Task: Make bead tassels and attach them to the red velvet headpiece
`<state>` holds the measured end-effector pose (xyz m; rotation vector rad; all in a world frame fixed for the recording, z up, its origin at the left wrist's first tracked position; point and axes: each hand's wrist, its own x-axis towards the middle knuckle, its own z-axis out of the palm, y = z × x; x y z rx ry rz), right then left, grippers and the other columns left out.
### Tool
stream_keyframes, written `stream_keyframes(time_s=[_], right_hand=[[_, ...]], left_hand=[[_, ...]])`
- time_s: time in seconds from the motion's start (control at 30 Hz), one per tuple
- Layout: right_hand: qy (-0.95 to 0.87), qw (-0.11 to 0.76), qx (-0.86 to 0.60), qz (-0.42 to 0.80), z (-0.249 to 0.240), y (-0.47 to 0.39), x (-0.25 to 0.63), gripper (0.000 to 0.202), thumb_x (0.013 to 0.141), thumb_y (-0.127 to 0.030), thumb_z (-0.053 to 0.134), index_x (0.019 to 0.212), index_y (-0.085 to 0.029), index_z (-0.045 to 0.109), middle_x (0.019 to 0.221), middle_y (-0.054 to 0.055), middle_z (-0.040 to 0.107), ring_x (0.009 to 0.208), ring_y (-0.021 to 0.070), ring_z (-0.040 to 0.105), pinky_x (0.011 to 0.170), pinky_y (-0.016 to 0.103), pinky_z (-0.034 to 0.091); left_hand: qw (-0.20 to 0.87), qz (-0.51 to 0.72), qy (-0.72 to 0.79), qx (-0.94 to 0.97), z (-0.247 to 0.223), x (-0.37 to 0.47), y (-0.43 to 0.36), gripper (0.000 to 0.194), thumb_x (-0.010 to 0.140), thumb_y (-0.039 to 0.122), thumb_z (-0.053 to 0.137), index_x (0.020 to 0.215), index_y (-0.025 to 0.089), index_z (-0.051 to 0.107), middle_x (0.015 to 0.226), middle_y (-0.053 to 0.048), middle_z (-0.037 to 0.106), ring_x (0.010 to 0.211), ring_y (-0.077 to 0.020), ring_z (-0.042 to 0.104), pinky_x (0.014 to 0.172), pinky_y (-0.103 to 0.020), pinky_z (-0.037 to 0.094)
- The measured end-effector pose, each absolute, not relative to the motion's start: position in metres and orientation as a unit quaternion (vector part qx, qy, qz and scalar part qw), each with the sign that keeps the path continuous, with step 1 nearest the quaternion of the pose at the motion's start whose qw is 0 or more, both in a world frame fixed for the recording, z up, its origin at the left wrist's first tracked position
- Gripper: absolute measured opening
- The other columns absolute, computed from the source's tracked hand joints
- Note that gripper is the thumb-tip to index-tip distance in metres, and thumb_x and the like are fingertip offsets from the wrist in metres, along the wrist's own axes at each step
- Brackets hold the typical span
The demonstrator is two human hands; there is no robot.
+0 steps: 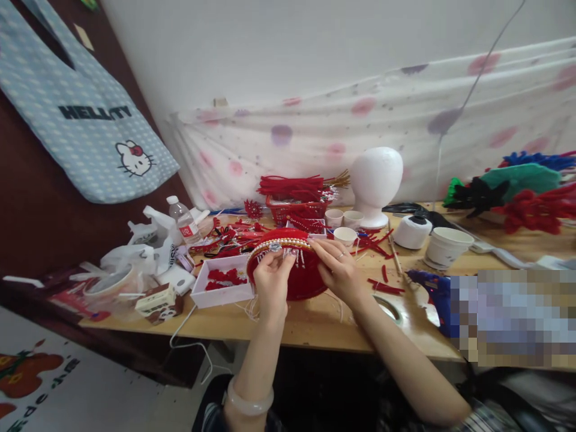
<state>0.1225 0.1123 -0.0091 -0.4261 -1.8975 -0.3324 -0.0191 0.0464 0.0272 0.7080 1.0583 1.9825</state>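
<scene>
A red velvet headpiece (306, 290) is held up over the front edge of the table, between my two hands. Rows of white pearls and a gold trim run along its upper rim, with short beaded strands hanging below them. My left hand (272, 279) pinches the beaded front, thumb and fingers close together beside a silvery ornament (275, 246). On the other side, my right hand (338, 271) grips the rim, its fingers laid along the trimmed edge. Parts of the headpiece are hidden behind both hands.
A white box (225, 298) holds red pieces at the left, near a plastic bottle (182, 219) and bags. Behind stand a red basket (292, 211) and a white foam head (376, 183). Paper cups (447, 248) and a blue tool (432, 291) are at right.
</scene>
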Motion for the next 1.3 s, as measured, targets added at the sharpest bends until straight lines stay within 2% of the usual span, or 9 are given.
stream_keyframes(time_s=[0.13,0.3,0.47,0.63,0.8,0.9,1.0,1.13,1.3], right_hand=[[-0.802,0.551,-0.158,-0.166,-0.007,0.109,0.124,0.072,0.091,0.000,0.045,0.157,-0.027,0.035,0.124,0.012,0.073,0.112,0.0263,0.069,0.093,0.046,0.060],[-0.795,0.556,-0.127,-0.206,-0.004,0.104,0.124,0.065,0.094,-0.003,0.053,0.152,-0.029,0.044,0.122,0.011,0.075,0.110,0.0243,0.070,0.093,0.041,0.060],[-0.774,0.572,-0.109,-0.248,0.015,0.102,0.130,0.063,0.093,-0.007,0.063,0.148,-0.033,0.049,0.122,0.007,0.075,0.110,0.0235,0.070,0.093,0.041,0.060],[-0.758,0.567,-0.101,-0.307,0.040,0.103,0.143,0.068,0.089,-0.005,0.067,0.148,-0.035,0.048,0.120,0.005,0.076,0.107,0.0231,0.070,0.090,0.040,0.061],[-0.733,0.574,-0.119,-0.344,0.050,0.102,0.154,0.058,0.089,-0.006,0.067,0.134,-0.041,0.058,0.118,0.000,0.077,0.102,0.0215,0.072,0.086,0.037,0.060],[-0.718,0.587,-0.135,-0.351,0.052,0.102,0.155,0.054,0.091,-0.007,0.064,0.130,-0.044,0.060,0.117,-0.001,0.077,0.101,0.0221,0.071,0.085,0.039,0.060],[-0.697,0.607,-0.144,-0.353,0.056,0.104,0.148,0.049,0.095,-0.010,0.060,0.131,-0.044,0.060,0.114,-0.001,0.077,0.101,0.0228,0.071,0.085,0.040,0.060],[-0.662,0.639,-0.154,-0.359,0.059,0.106,0.134,0.047,0.097,-0.012,0.055,0.130,-0.045,0.060,0.108,-0.002,0.078,0.099,0.0225,0.071,0.094,0.045,0.056],[-0.614,0.679,-0.176,-0.361,0.053,0.113,0.127,0.044,0.095,-0.012,0.057,0.119,-0.048,0.066,0.101,-0.004,0.078,0.099,0.0247,0.069,0.103,0.055,0.047]], left_hand=[[0.413,0.768,0.388,0.298,0.026,-0.025,0.033,0.018,0.055,0.016,0.082,0.071,0.015,0.074,0.072,-0.002,0.075,0.072,-0.0157,0.068,0.075,-0.028,0.051],[0.423,0.775,0.350,0.312,0.017,-0.031,0.018,0.016,0.067,0.027,0.081,0.080,0.018,0.077,0.083,-0.004,0.078,0.082,-0.0172,0.069,0.085,-0.031,0.051],[0.403,0.792,0.311,0.337,0.021,-0.029,0.019,0.013,0.069,0.031,0.082,0.074,0.021,0.076,0.075,0.000,0.074,0.081,-0.0180,0.068,0.086,-0.032,0.051],[0.425,0.787,0.261,0.364,0.049,-0.019,0.016,0.013,0.067,0.031,0.082,0.072,0.021,0.076,0.076,-0.002,0.075,0.085,-0.0225,0.070,0.089,-0.037,0.052],[0.456,0.766,0.241,0.383,0.065,-0.013,0.011,0.014,0.064,0.030,0.085,0.068,0.020,0.075,0.077,-0.003,0.075,0.085,-0.0243,0.070,0.089,-0.039,0.052],[0.471,0.760,0.236,0.380,0.066,-0.010,0.014,0.017,0.061,0.031,0.087,0.066,0.021,0.074,0.074,-0.003,0.074,0.086,-0.0240,0.070,0.088,-0.038,0.052],[0.487,0.760,0.224,0.367,0.067,-0.005,0.019,0.020,0.060,0.034,0.088,0.065,0.022,0.071,0.079,-0.003,0.075,0.094,-0.0249,0.070,0.092,-0.039,0.051],[0.489,0.769,0.214,0.351,0.071,0.000,0.025,0.024,0.064,0.038,0.085,0.075,0.021,0.073,0.091,-0.006,0.077,0.106,-0.0269,0.068,0.097,-0.041,0.049],[0.462,0.786,0.226,0.342,0.073,0.003,0.031,0.026,0.065,0.035,0.085,0.083,0.020,0.075,0.094,-0.005,0.077,0.105,-0.0256,0.068,0.100,-0.040,0.047]])
